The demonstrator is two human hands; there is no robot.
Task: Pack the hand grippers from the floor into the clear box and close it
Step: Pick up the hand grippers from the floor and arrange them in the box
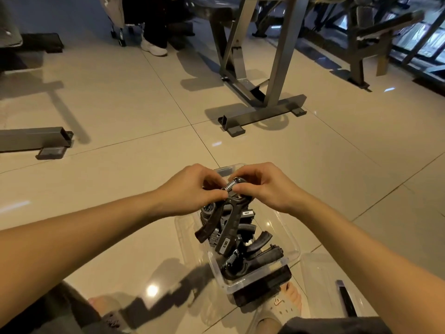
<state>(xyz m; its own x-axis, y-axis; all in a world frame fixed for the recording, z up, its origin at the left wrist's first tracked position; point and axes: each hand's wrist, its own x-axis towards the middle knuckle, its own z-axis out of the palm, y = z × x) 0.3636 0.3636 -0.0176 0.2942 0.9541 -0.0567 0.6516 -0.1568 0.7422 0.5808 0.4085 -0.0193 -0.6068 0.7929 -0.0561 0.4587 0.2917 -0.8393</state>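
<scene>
Both hands, left hand [192,189] and right hand [265,186], pinch the spring end of a hand gripper [224,220] with fingers pressed together, holding it above the clear box [289,239] at lower centre, likely to lower it onto the grippers already inside.

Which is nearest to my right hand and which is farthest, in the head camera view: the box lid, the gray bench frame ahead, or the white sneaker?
From the right hand:
1. Box lid, on the floor at lower right, beside the clear box.
2. Gray bench frame, straight ahead on the tiles.
3. White sneaker, far back, upper left.
</scene>
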